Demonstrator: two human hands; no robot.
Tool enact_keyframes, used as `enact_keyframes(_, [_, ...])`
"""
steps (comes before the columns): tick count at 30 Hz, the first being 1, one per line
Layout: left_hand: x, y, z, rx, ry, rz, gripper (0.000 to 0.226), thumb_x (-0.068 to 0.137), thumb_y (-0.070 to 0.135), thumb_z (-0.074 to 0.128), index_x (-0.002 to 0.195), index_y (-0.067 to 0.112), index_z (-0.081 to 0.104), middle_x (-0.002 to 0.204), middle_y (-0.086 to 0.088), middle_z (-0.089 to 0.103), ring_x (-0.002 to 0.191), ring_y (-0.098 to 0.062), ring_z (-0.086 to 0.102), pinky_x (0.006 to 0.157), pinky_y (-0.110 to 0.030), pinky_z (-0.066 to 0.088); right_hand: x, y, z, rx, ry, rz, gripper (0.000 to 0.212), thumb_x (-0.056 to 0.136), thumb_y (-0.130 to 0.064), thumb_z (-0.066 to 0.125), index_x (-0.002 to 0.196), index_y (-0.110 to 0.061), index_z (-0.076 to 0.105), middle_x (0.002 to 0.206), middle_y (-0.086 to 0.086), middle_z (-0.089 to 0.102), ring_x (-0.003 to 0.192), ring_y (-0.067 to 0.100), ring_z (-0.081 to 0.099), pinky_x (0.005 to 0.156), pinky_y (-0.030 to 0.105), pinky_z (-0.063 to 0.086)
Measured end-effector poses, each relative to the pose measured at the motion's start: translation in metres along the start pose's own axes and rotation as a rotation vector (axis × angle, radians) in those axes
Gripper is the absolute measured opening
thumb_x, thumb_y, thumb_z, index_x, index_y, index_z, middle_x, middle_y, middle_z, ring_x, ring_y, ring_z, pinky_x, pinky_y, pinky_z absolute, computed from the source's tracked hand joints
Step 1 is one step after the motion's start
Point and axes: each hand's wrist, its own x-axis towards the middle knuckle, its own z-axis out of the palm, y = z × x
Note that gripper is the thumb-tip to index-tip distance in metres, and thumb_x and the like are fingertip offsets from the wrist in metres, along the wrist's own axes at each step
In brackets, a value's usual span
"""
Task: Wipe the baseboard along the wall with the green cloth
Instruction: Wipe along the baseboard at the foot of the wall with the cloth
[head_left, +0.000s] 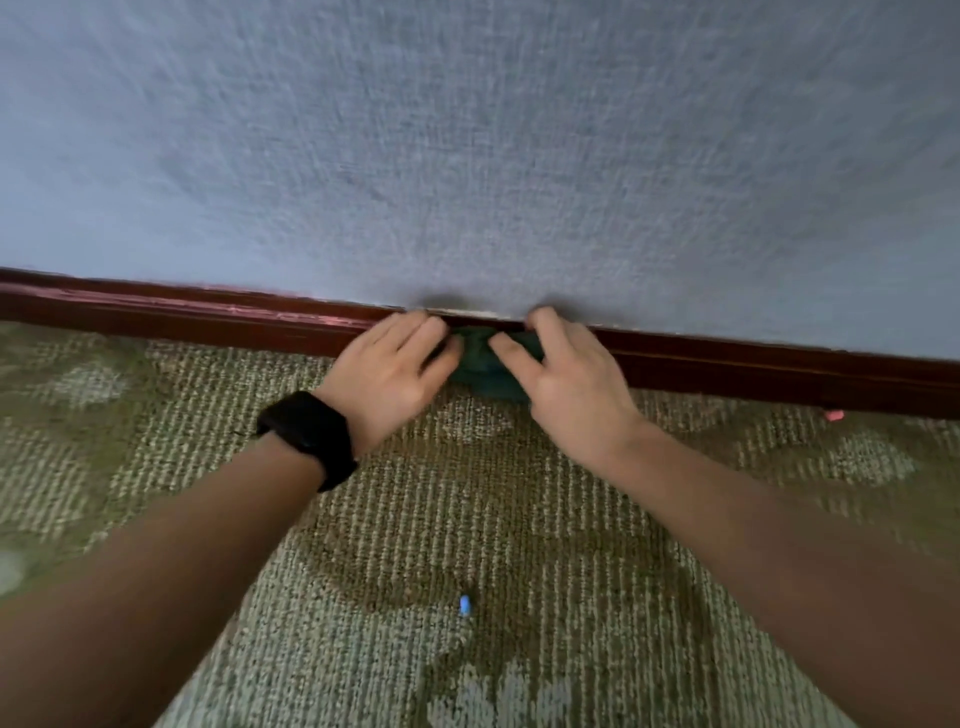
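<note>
Blue-grey textured wall (467, 156) meets patterned green carpet (519, 519) at a dark red-brown baseboard (182, 317), scuffed pale along its top edge beyond the left fingers. The green cloth (485, 371) sits bunched against the board, between the two thumbs and hanging to the carpet below them. The left hand (395, 369), a black watch (309, 436) at its wrist, lays nearly straight fingers on the board, its thumb side touching the cloth. The right hand (566, 379) spreads its thumb over the cloth and bends its fingertips over the board's top lip; blur hides whether they pinch fabric.

To wipe well, I would flatten the wad so it covers face and lip together, then press it along in one direction. A pink scrap (835, 414) lies at the board's foot well beyond the right fingers and would likely catch in the cloth. A small blue bit (465, 605) lies on the carpet behind both hands, out of the way.
</note>
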Motion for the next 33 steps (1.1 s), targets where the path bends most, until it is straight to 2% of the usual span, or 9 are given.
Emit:
enact_keyframes(4, [-0.019, -0.017, -0.004, 0.036, -0.047, -0.06, 0.027, 0.083, -0.003, 0.043, 0.089, -0.011, 0.069, 0.077, -0.022, 0.064, 0.067, -0.032, 0.063, 0.061, -0.036, 0.052, 0.016, -0.023, 0.007, 0.049, -0.027, 0.004, 0.059, 0.045, 0.001, 0.087, 0.1, 0.0, 0.069, 0.089, 0.025, 0.064, 0.074, 0.037, 0.064, 0.06, 0.036, 0.054])
enact_keyframes(11, [0.009, 0.013, 0.007, -0.051, 0.089, -0.031, 0.03, 0.082, -0.002, 0.042, 0.083, -0.006, 0.072, 0.072, -0.015, 0.065, 0.065, -0.026, 0.063, 0.06, -0.029, 0.052, -0.012, 0.008, -0.003, -0.01, -0.04, 0.084, 0.062, 0.043, 0.012, 0.083, 0.103, 0.001, 0.068, 0.084, 0.026, 0.061, 0.063, 0.037, 0.059, 0.052, 0.035, 0.052])
enact_keyframes(17, [-0.003, 0.001, 0.006, -0.023, 0.124, -0.037, 0.03, 0.084, -0.001, 0.042, 0.081, -0.004, 0.072, 0.073, -0.014, 0.065, 0.065, -0.027, 0.063, 0.061, -0.031, 0.05, -0.003, -0.012, 0.011, 0.03, 0.027, 0.161, 0.056, 0.048, 0.018, 0.077, 0.101, 0.004, 0.067, 0.084, 0.028, 0.06, 0.061, 0.037, 0.057, 0.051, 0.035, 0.051])
enact_keyframes(21, [-0.017, -0.015, 0.002, 0.026, 0.109, -0.051, 0.026, 0.084, -0.002, 0.045, 0.079, -0.005, 0.071, 0.07, -0.015, 0.063, 0.063, -0.027, 0.061, 0.058, -0.031, 0.048, 0.011, -0.03, 0.015, 0.102, 0.002, 0.14, 0.058, 0.048, 0.012, 0.08, 0.104, 0.005, 0.066, 0.086, 0.028, 0.059, 0.064, 0.037, 0.057, 0.05, 0.035, 0.05])
enact_keyframes(23, [-0.02, -0.014, 0.004, 0.046, 0.117, -0.071, 0.025, 0.083, -0.002, 0.046, 0.08, -0.005, 0.071, 0.071, -0.015, 0.063, 0.067, -0.028, 0.059, 0.059, -0.032, 0.048, 0.012, -0.029, 0.016, 0.133, -0.015, 0.116, 0.05, 0.058, 0.007, 0.076, 0.106, 0.004, 0.064, 0.087, 0.027, 0.059, 0.064, 0.034, 0.054, 0.052, 0.036, 0.05])
enact_keyframes(25, [-0.017, -0.007, 0.007, 0.04, 0.134, -0.115, 0.024, 0.083, -0.002, 0.046, 0.081, -0.006, 0.07, 0.073, -0.017, 0.063, 0.076, -0.027, 0.048, 0.063, -0.034, 0.046, 0.008, -0.021, 0.015, 0.166, -0.028, 0.099, 0.039, 0.068, -0.002, 0.068, 0.108, 0.001, 0.064, 0.089, 0.025, 0.058, 0.064, 0.03, 0.05, 0.054, 0.037, 0.051])
enact_keyframes(27, [-0.009, 0.004, 0.01, 0.01, 0.155, -0.139, 0.023, 0.083, -0.002, 0.047, 0.081, -0.006, 0.069, 0.073, -0.017, 0.063, 0.077, -0.026, 0.043, 0.064, -0.034, 0.044, 0.002, -0.01, 0.012, 0.122, -0.017, 0.087, 0.049, 0.058, 0.006, 0.075, 0.106, 0.001, 0.065, 0.087, 0.026, 0.059, 0.064, 0.034, 0.054, 0.053, 0.037, 0.051])
enact_keyframes(29, [0.003, 0.016, 0.011, -0.021, 0.167, -0.122, 0.023, 0.083, -0.002, 0.047, 0.077, -0.005, 0.07, 0.072, -0.015, 0.063, 0.072, -0.027, 0.054, 0.061, -0.033, 0.046, -0.009, 0.003, 0.009, 0.062, -0.011, 0.093, 0.06, 0.047, 0.014, 0.08, 0.104, 0.002, 0.066, 0.086, 0.028, 0.059, 0.063, 0.037, 0.057, 0.052, 0.037, 0.051])
enact_keyframes(33, [0.035, 0.046, 0.017, -0.088, 0.217, -0.049, 0.024, 0.083, -0.002, 0.048, 0.073, 0.0, 0.07, 0.074, -0.012, 0.066, 0.065, -0.024, 0.062, 0.059, -0.028, 0.048, -0.038, 0.04, -0.004, -0.043, -0.029, 0.131, 0.064, 0.043, 0.018, 0.078, 0.104, 0.002, 0.067, 0.086, 0.03, 0.059, 0.063, 0.039, 0.057, 0.054, 0.039, 0.052])
